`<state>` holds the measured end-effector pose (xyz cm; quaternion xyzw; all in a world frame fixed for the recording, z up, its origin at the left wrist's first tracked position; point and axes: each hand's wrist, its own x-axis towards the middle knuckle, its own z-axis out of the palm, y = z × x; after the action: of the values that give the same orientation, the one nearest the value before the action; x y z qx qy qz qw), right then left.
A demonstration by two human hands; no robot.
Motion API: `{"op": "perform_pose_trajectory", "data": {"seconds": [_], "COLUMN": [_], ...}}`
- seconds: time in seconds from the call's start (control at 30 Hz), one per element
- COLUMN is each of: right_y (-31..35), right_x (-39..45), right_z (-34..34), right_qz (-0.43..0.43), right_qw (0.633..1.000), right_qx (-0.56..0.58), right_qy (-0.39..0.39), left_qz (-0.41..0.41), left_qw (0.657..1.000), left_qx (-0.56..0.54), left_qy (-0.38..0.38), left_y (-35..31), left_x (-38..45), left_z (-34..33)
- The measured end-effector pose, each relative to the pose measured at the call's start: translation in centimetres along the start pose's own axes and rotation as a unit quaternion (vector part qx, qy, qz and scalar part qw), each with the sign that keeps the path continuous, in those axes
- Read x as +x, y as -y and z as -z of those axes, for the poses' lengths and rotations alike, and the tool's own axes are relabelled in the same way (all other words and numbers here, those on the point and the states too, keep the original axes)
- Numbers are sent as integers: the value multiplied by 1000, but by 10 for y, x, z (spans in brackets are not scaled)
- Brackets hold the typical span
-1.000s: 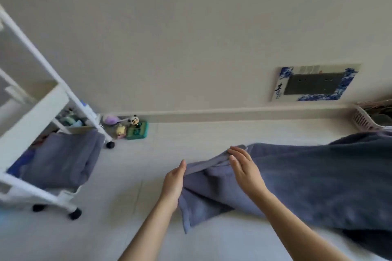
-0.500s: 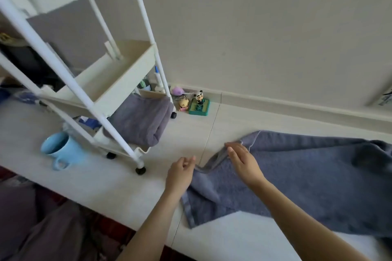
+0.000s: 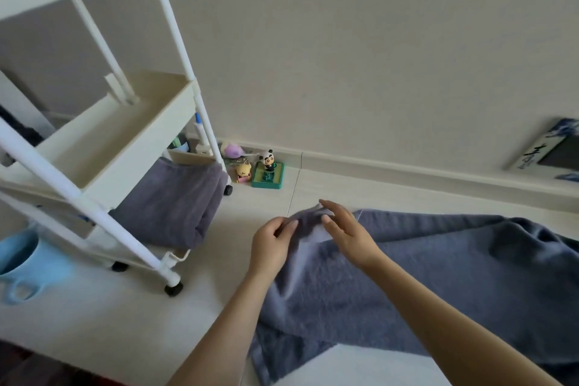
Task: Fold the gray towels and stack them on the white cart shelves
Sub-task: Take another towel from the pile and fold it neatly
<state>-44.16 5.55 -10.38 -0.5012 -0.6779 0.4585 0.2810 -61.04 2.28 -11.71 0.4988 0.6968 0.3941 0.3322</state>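
Observation:
A large gray towel lies spread over the pale floor, reaching from the middle to the right edge. My left hand pinches its raised left corner between curled fingers. My right hand rests on the same corner with its fingers fairly straight. The white cart stands at the left, and a folded gray towel sits on its bottom shelf. Its middle shelf holds nothing that I can see.
A light blue mug sits on the floor left of the cart. Small toy figures stand by the baseboard behind the cart's far wheel. A framed picture leans against the wall at the right.
The view has dropped and swung left, bringing the cart and mug into sight. My left hand has closed onto the towel's corner, and both hands have come together there.

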Motion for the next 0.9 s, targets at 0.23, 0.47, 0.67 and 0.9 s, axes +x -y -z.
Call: {"op": "perform_pose_trajectory", "data": {"seconds": [0.23, 0.47, 0.67, 0.9], "right_y": [-49, -89, -109, -145], "right_x": [54, 69, 40, 20], "right_z": [9, 12, 14, 35], "right_qz": [-72, -148, -118, -206], "right_qw": [969, 897, 881, 856], "right_qx": [-224, -394, -457, -474], "right_qy": [70, 132, 17, -3], "left_qz": [72, 140, 49, -22], "left_qw": [985, 973, 943, 891], "left_qx": [-33, 126, 329, 442], "left_qy": [-157, -131, 14, 102], "left_y": [5, 43, 63, 95], "left_x": [42, 58, 20, 33], "left_z": [19, -7, -54, -70]}}
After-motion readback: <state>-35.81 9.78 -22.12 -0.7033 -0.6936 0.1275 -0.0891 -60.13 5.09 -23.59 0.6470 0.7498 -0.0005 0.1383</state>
